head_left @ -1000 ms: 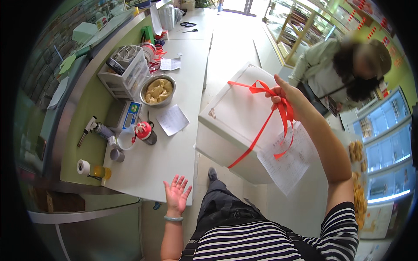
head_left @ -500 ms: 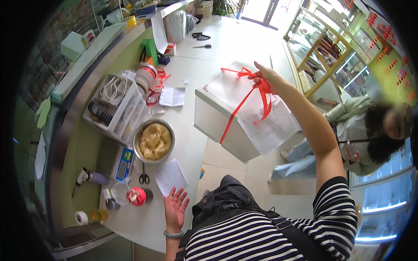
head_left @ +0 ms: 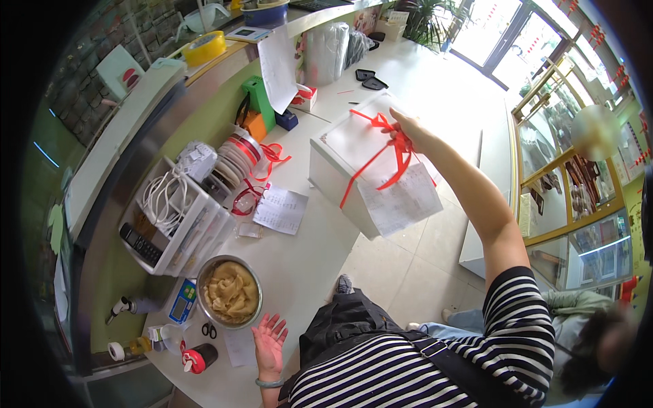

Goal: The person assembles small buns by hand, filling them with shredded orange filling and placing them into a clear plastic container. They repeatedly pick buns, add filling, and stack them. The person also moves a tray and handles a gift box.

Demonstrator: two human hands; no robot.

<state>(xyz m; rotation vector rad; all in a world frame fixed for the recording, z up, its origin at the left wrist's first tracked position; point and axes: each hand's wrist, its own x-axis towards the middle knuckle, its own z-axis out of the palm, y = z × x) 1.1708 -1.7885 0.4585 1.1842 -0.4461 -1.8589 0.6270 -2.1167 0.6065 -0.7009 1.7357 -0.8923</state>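
Note:
A tall white box (head_left: 343, 153) tied with red ribbon (head_left: 400, 151) hangs from my right hand (head_left: 407, 130), whose fingers are closed on the bow at its top. The box tilts, partly above the counter's edge and partly above the floor. A printed paper slip (head_left: 401, 198) lies against its near side, tucked by the ribbon. My left hand (head_left: 270, 343) is held palm up with fingers spread, holding nothing. Closest to it are a steel bowl (head_left: 256, 309) of pale yellow, doughy-looking food and a sheet of paper (head_left: 241, 348). The box's underside is hidden.
Along the white counter (head_left: 316, 238) stand a drawer organiser (head_left: 194, 234), ribbon spools (head_left: 235, 160), a scale (head_left: 182, 300), scissors (head_left: 209, 330) and a red-topped bottle (head_left: 198, 358). Glass display cases (head_left: 571, 183) line the right. A person (head_left: 578, 333) is at lower right, near my right arm.
My view has turned and moved along the counter. My right hand has carried the box forward toward the far end. The other person now appears lower, at the right. My left hand stays spread.

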